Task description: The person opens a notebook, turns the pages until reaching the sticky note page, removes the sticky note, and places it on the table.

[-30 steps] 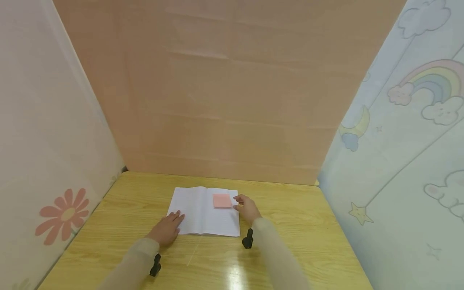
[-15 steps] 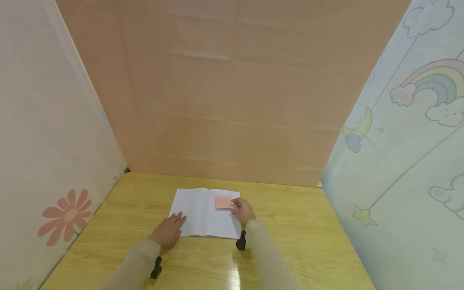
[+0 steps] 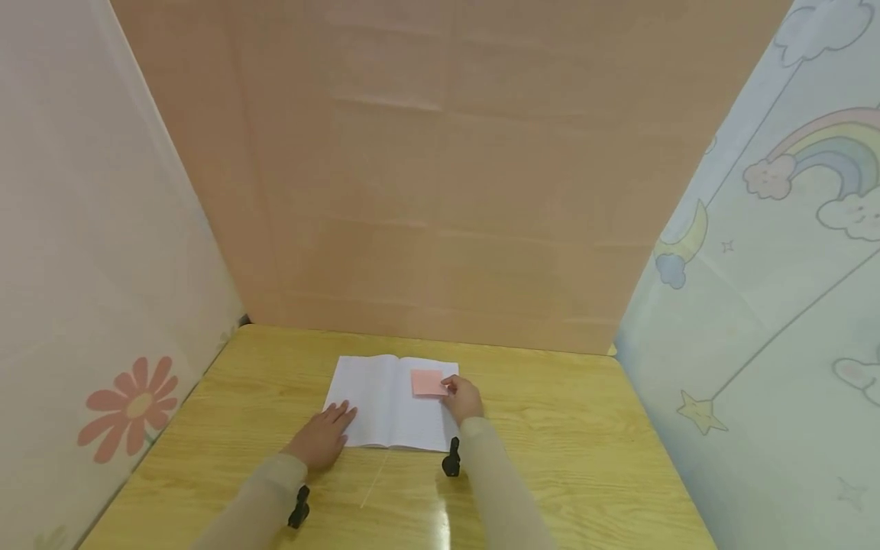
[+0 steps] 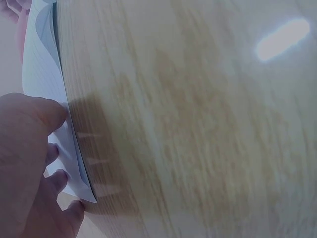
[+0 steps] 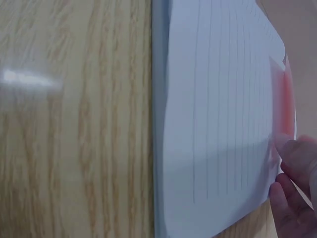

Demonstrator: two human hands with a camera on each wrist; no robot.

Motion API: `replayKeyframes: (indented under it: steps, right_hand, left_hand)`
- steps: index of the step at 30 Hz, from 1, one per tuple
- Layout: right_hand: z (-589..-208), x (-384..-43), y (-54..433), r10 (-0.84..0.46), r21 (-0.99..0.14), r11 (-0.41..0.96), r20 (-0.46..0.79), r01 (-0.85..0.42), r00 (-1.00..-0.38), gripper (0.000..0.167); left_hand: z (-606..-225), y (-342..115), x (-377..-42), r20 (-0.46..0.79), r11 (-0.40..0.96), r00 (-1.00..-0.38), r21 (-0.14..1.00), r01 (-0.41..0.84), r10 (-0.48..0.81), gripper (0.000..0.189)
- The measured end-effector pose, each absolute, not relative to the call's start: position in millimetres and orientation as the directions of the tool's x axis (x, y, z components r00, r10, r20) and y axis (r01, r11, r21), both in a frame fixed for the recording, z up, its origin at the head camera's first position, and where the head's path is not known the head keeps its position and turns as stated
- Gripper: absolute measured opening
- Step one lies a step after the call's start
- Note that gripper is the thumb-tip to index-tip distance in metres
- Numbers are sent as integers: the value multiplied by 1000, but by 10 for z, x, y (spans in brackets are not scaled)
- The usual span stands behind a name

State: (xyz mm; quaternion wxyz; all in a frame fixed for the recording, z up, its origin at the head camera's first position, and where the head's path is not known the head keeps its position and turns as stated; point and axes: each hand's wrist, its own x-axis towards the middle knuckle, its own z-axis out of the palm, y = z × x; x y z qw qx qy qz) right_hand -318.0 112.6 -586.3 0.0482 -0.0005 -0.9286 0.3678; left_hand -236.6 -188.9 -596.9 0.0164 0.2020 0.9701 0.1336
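An open lined notebook (image 3: 367, 393) lies on the wooden table, its two pages spread. My left hand (image 3: 318, 438) rests on the lower left corner of the left page, fingers extended. In the left wrist view its thumb and fingertips (image 4: 59, 181) lie along the page edge. On the upper part of the right page is a pink sticky note (image 3: 427, 383). My right hand (image 3: 464, 399) pinches the note's right edge between thumb and fingers. From the right wrist, the note (image 5: 288, 101) stands up from the lined page, and part of my hand (image 5: 299, 168) is cut off.
The yellow wood-grain table (image 3: 557, 443) extends around the notebook. A plain tan panel (image 3: 426, 191) rises behind it. Patterned walls stand on both sides, with a red flower (image 3: 134, 406) at left and a rainbow (image 3: 828, 149) at right.
My right hand has moved left from beside the sticky note to its right edge, and its fingers have closed on it. The left hand stays on the page. The head view shifts slightly.
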Motion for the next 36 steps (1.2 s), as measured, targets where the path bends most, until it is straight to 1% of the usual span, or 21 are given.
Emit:
replayKeyframes:
  steps: [5, 9, 12, 16, 23, 32, 36]
  right_hand:
    - [-5860, -3193, 1117, 70, -661, 751, 92, -8, -993, 14]
    - [-5860, -3204, 1117, 87, -644, 764, 134, -20, -987, 6]
    - [-5836, -3208, 1111, 103, -653, 757, 155, -24, -983, 3]
    - [-5819, -3228, 1095, 141, -670, 742, 158, -1, -977, 6]
    - [-5872, -3265, 1102, 199, -698, 715, 143, 44, -969, 8]
    - [-5877, -3250, 1140, 208, -719, 694, 169, 24, -964, 7]
    - [-5872, -3236, 1163, 212, -739, 673, 157, 28, -965, 5]
  left_hand:
    - [-5964, -1879, -2363, 23, 883, -917, 259, 391, 399, 49]
    - [-5949, -1876, -2353, 20, 882, -914, 253, 397, 405, 49]
    - [-5917, -1871, -2340, 9, 883, -914, 256, 394, 405, 49]
    - [-5858, -1859, -2324, 16, 874, -914, 286, 392, 405, 48]
    - [-5874, -1850, -2318, -7, 884, -922, 289, 368, 386, 48]
    - [-5860, -1841, -2302, -18, 883, -924, 302, 359, 382, 49]
    - [-5833, -1832, -2295, -30, 886, -925, 301, 352, 378, 50]
